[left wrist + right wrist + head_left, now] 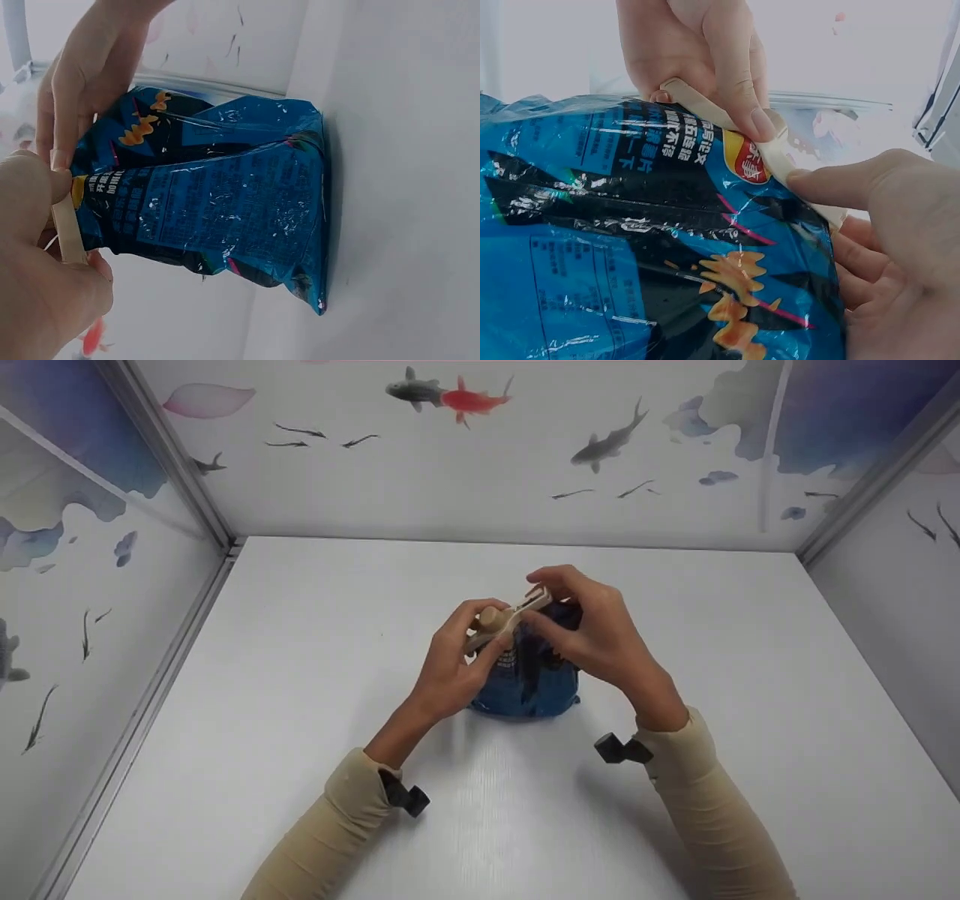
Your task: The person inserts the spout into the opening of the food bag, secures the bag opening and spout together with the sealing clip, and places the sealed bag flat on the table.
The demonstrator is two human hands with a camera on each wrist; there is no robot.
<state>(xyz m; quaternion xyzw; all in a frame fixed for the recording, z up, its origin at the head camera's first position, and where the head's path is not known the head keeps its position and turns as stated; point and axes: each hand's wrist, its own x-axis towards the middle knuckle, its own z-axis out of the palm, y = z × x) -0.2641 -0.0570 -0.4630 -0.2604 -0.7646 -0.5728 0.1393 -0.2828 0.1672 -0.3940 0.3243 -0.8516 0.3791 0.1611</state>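
Observation:
A blue and black plastic snack bag stands upright on the table, its top edge pinched together. Across that top lies a cream sealing clip with a round knob-like cap. My left hand grips the clip at its left part, thumb in front and fingers behind. At the clip's other end, my right hand pinches clip and bag top between thumb and fingers. In the right wrist view, the cream strip runs along the bag's edge, beside a red and yellow logo.
A white table lies under the bag and both forearms. Behind it rises a white panel printed with fish, and similar panels close off the left and right sides. Metal rails edge the left side.

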